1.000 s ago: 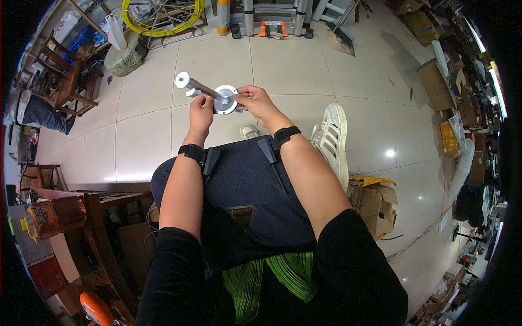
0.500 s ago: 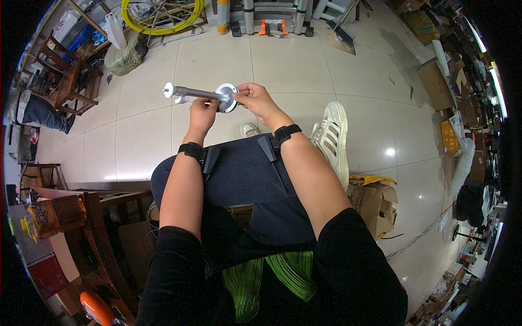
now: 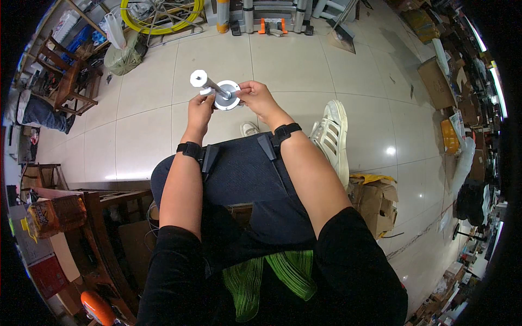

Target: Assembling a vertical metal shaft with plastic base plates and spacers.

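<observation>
Above the floor, in front of my knees, is a grey metal rod with a round white flange (image 3: 226,101) at one end and a white cap (image 3: 199,78) at the other. The cap end points up and to the left. My left hand (image 3: 200,111) is closed at the flange's left side, with thumb and fingers pinching there. A small white piece (image 3: 206,92) juts out beside the rod above those fingers. My right hand (image 3: 260,102) pinches the flange's right rim between thumb and fingers. The fingertips behind the flange are hidden.
A crushed cardboard box (image 3: 375,204) lies right of my leg, beside my white shoe (image 3: 336,138). To the left stands a wooden table (image 3: 103,217) with an oil jug (image 3: 57,216). A yellow hose reel (image 3: 163,16), a dustpan (image 3: 341,38) and a wooden chair (image 3: 70,81) stand farther off.
The rod has turned: its capped end swung from pointing left to pointing up and more toward me, so the flange faces me more fully. Both hands kept their pinch, shifting slightly.
</observation>
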